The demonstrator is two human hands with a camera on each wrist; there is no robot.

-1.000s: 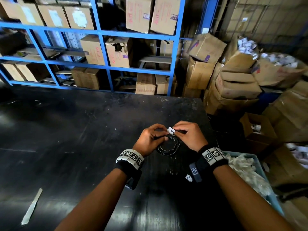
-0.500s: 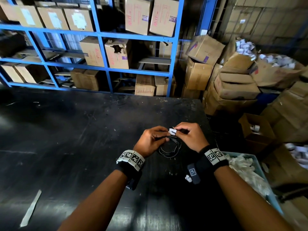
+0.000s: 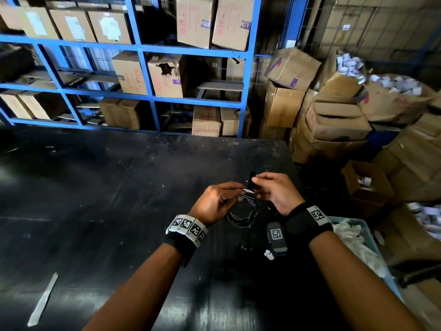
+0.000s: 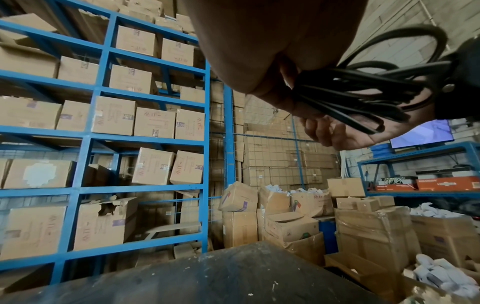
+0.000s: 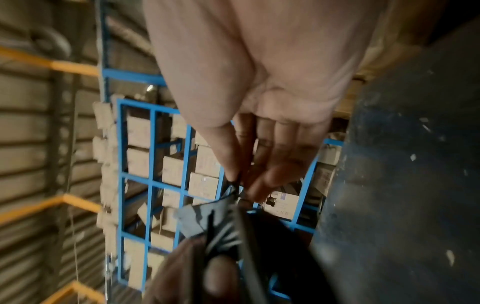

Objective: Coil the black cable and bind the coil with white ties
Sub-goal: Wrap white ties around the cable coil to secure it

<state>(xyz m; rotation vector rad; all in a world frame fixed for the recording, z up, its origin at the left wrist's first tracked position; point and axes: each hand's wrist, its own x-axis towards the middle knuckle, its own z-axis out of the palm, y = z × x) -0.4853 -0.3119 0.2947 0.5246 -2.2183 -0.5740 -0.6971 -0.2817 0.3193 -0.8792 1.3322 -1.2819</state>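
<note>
Gathering the strands at the top, the left hand (image 3: 216, 204) is being kept curled around the black cable coil (image 3: 243, 215), with the fingers closed on the bundled section so that the loops cannot spring apart; the left wrist view is showing several black strands (image 4: 363, 90) being clamped together against the palm. Below that grip the rest of the coil is being left to hang just above the black worktable (image 3: 107, 211), between the two wrists. The right hand (image 3: 276, 194) is being held close beside the left, its thumb and forefinger pinched on something thin at the top of the bundle, seemingly the end of the white tie (image 3: 247, 190) (the right wrist view is blurred, so whether tie or cable end is being pinched cannot be told for certain). The remaining right fingers (image 5: 285, 156) are being held nearly straight, out of the way. A short black stub (image 3: 252, 180), probably the cable's plug end, is being kept upright above the pinch, clear of the wrap.

Judging by this, the coiling is done and the binding is being carried out: the tie is being drawn around the gathered strands. A slip of the left grip would be likely to loosen the loops. A blue bin (image 3: 368, 232) of white pieces is standing at the right edge of the table, within reach for further ties.
</note>
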